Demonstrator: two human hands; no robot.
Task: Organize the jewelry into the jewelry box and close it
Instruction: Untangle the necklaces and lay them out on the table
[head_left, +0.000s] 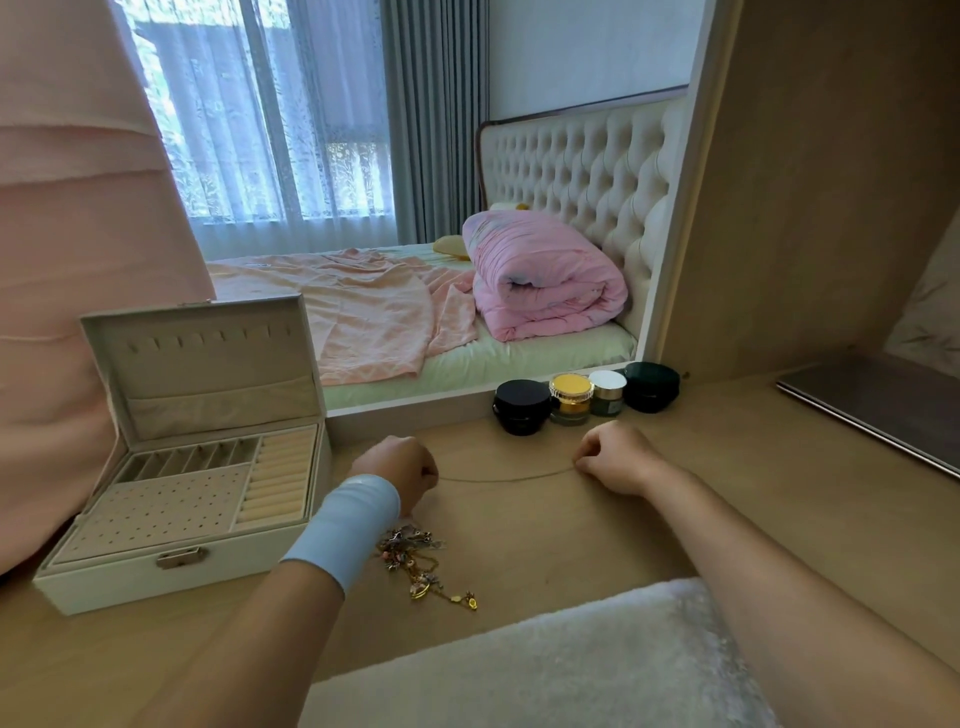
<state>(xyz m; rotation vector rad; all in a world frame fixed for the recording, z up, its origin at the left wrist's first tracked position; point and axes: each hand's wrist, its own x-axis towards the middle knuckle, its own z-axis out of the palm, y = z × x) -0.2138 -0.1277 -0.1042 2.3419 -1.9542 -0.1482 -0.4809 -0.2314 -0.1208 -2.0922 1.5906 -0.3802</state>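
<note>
A white jewelry box (104, 577) stands open at the left of the wooden desk, its lid upright and its tray compartments bare. A thin gold chain (506, 478) is stretched just above the desk between my two hands. My left hand (402, 470), with a light blue wristband, pinches one end; my right hand (621, 460) pinches the other end. A tangled pile of gold and pinkish jewelry (421, 564) lies on the desk below my left wrist, right of the box.
Several cosmetic jars (571, 397) stand by the mirror's base behind my hands. A laptop (872, 410) lies at the right. A white fluffy seat (545, 665) sits at the desk's front edge. A pink cloth (62, 260) hangs at the left behind the box.
</note>
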